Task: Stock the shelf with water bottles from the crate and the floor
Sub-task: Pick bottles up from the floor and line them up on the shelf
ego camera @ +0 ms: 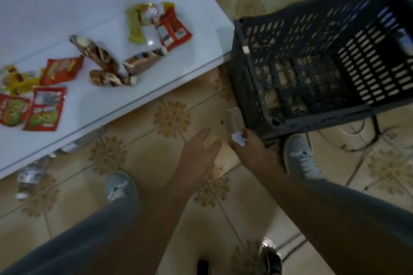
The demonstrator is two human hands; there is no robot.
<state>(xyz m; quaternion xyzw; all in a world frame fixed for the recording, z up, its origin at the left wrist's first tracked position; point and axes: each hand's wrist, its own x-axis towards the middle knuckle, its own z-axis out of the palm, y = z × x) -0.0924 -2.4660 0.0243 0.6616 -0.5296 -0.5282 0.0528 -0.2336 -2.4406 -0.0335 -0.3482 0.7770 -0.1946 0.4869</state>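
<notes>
A clear water bottle [233, 119] with a white cap lies on the tiled floor, right by the near left corner of the dark plastic crate [252, 87]. My right hand [253, 152] pinches it at the cap end. My left hand [200, 154] hovers just left of it with straight fingers, holding nothing. Two more bottles, one bottle [31, 174] and a second bottle [74, 144], lie on the floor, partly under the front edge of the white shelf [156, 87]. The view is blurred; I cannot make out bottles inside the crate.
Snack packets and brown wrapped rolls [100, 60] lie scattered over the shelf board. My two grey shoes, the left shoe [120, 186] and the right shoe [301, 156], stand on the patterned tiles. Cables [348, 138] run over the floor beside the crate.
</notes>
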